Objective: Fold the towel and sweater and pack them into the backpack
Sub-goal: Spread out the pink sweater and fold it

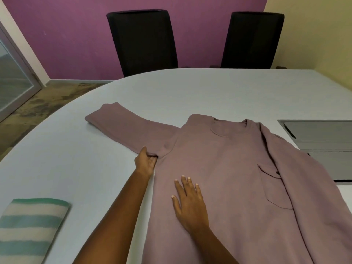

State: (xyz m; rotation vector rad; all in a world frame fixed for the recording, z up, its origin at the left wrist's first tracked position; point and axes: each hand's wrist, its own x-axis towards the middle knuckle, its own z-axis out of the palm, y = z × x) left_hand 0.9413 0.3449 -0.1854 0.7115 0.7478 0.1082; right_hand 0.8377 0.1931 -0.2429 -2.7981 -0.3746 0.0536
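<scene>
A mauve sweater [228, 161] lies flat on the pale table [76, 159], neck away from me. Its left sleeve stretches out to the far left; the right sleeve is folded over the body, above a chest pocket. My left hand [145, 161] pinches the fabric at the left armpit, where sleeve meets body. My right hand [190, 202] rests flat on the sweater's front with fingers spread, holding nothing. A folded towel [30, 229] with green and white stripes lies at the near left of the table. No backpack is in view.
Two black chairs [142, 40] [251, 39] stand behind the table's far edge. A grey recessed panel [320, 134] is set in the tabletop at the right, partly under the sweater. A glass door [11, 80] is at the far left.
</scene>
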